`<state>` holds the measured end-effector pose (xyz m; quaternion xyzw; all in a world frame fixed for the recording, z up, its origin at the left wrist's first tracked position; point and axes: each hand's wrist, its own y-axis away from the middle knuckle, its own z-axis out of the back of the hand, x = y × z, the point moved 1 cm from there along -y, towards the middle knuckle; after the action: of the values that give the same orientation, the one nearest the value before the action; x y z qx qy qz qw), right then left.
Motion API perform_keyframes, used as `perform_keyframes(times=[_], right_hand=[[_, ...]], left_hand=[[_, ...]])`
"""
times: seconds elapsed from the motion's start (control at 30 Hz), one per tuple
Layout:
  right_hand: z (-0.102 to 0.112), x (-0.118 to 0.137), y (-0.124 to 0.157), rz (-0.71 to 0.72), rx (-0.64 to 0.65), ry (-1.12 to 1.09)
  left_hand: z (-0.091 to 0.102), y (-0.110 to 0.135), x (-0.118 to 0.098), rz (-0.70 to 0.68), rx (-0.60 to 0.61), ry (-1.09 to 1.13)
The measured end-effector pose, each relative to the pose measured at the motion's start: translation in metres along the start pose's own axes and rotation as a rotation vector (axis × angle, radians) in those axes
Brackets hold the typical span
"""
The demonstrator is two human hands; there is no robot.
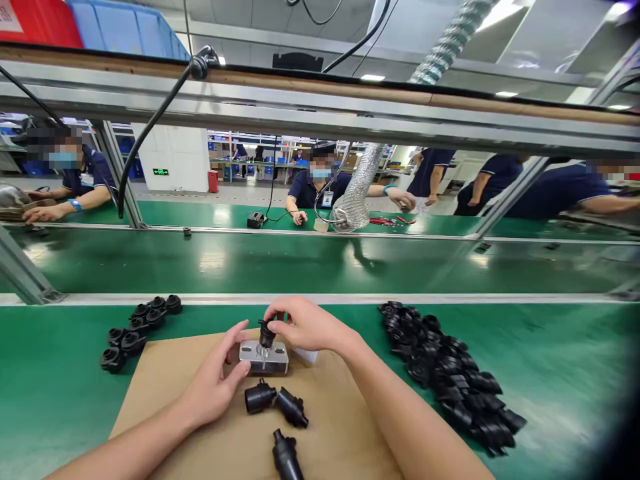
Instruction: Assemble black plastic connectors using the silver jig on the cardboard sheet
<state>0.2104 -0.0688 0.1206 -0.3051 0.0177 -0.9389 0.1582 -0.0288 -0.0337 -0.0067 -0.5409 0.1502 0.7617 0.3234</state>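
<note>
A small metal block [264, 360] with slots in its top plate stands on a sheet of brown cardboard [200, 460]. My left hand [217, 373] rests at the block's left side, thumb and fingers spread around its end. Between the fingertips of my right hand [300, 325] is a black plastic fitting [267, 335], held upright over the middle of the block; whether it touches the metal I cannot tell. Nearer me on the cardboard lie three more black fittings, one a ribbed cylinder [260, 397]. A white piece [305, 357] sits partly hidden behind my right hand.
Several black round parts [133, 341] are grouped on the green table at left, and a long heap of black parts [445, 373] lies at right. A metal rail [320, 299] crosses behind. Beyond, masked people work at benches near a flexible silver duct [363, 190].
</note>
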Motion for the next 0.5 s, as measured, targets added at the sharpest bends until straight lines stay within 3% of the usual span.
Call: perform_keyframes(times=[0.5], right_hand=[[-0.0098,-0.0045,-0.0038,0.048,0.135,-0.032]], left_hand=[[0.0022,-0.0021,-0.004,-0.043,0.031,0.064]])
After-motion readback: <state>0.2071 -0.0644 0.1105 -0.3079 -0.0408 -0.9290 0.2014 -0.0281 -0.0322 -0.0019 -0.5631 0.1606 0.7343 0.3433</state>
